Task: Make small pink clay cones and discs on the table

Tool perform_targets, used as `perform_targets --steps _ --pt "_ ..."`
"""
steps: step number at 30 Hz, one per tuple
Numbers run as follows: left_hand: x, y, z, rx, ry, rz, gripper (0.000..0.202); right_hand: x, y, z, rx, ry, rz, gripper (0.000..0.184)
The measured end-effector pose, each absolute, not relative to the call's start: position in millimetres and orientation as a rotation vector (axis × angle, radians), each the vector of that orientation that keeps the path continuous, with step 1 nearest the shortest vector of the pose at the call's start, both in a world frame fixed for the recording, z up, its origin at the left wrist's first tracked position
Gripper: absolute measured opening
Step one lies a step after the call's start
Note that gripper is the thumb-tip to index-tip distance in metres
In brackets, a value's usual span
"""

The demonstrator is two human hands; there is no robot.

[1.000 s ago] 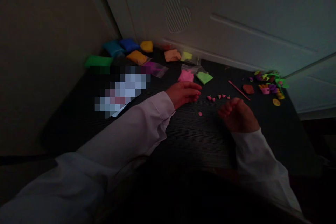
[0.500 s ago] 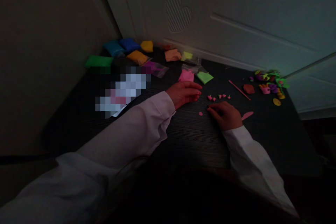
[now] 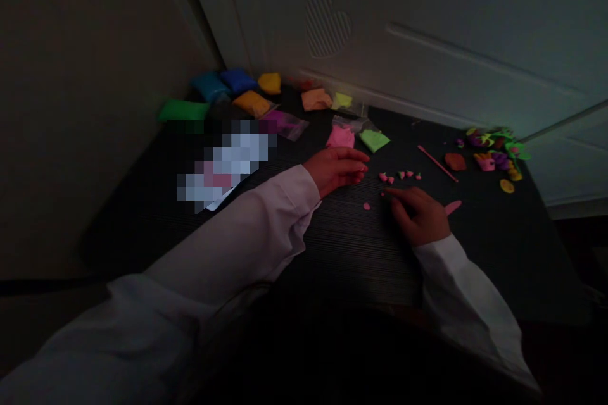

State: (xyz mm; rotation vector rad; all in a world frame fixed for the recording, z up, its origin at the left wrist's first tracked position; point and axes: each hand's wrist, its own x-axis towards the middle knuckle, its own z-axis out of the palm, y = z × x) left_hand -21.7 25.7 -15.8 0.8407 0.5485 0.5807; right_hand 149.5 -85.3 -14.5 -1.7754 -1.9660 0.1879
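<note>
My left hand [image 3: 338,169] lies on the dark table [image 3: 351,253], fingers stretched out and holding nothing, just in front of a pink clay packet [image 3: 340,137]. My right hand [image 3: 420,215] is closed round a pink tool [image 3: 452,207] whose flat end sticks out to the right. Its fingertips press down at a tiny pink piece [image 3: 382,194]. A small pink clay ball [image 3: 366,206] lies between my hands. A row of small pink and green clay pieces [image 3: 401,174] sits just beyond my right hand.
A thin pink stick [image 3: 437,163] lies at the right, near finished clay figures [image 3: 494,152]. A green clay lump [image 3: 373,139] and several coloured clay packets [image 3: 237,80] line the back left. A white panelled door [image 3: 427,44] stands behind. The light is very dim.
My right hand came down from a raised fist onto the table, then slid slightly right, fingertips now at the tiny pink piece. My left hand has stayed put.
</note>
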Motion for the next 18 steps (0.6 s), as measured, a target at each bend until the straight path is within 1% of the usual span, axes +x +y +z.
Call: perform_targets --steps 11,18 --pt "-22.0 26.2 -17.2 0.840 0.548 0.581 0.016 147.1 -86.6 -17.6 -1.863 -2.160 0.057 0.031" --pt "-21.7 25.9 -16.8 0.839 0.552 0.581 0.016 141.8 -88.4 -19.2 -1.910 -2.250 -0.090 0.033"
